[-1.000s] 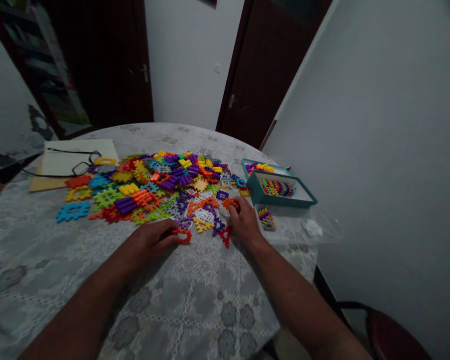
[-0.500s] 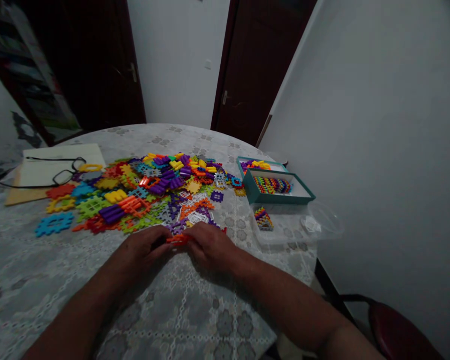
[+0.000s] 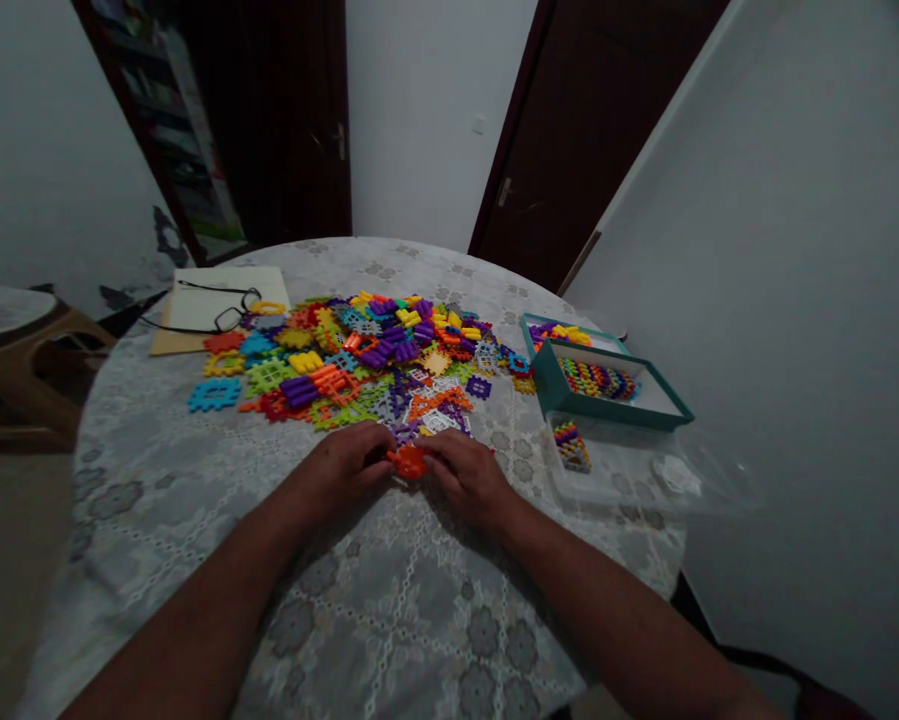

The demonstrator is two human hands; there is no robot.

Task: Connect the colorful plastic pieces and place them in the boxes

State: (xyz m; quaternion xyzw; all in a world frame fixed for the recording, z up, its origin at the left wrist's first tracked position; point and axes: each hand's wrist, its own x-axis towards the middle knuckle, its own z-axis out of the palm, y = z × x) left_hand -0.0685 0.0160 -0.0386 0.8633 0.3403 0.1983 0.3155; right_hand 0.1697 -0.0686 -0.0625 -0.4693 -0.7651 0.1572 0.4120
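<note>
My left hand (image 3: 344, 466) and my right hand (image 3: 468, 478) meet at the near edge of a pile of colourful plastic building pieces (image 3: 359, 365). Both pinch the same small orange piece (image 3: 408, 461) between their fingertips, just above the lace tablecloth (image 3: 389, 600). Fingers of each hand are curled round it. The pile spreads behind the hands, with purple, yellow, green, blue and orange shapes.
A teal box (image 3: 606, 385) with assembled multicoloured pieces stands at the right. A clear plastic lid (image 3: 629, 470) with a small stack lies in front of it. Spectacles (image 3: 220, 312) rest on a notebook (image 3: 194, 320) at the back left. A low stool (image 3: 14, 350) is off the table's left.
My right hand came from the pile with an orange piece to meet my left hand. Both now press orange pieces together. The camera view has shifted left.
</note>
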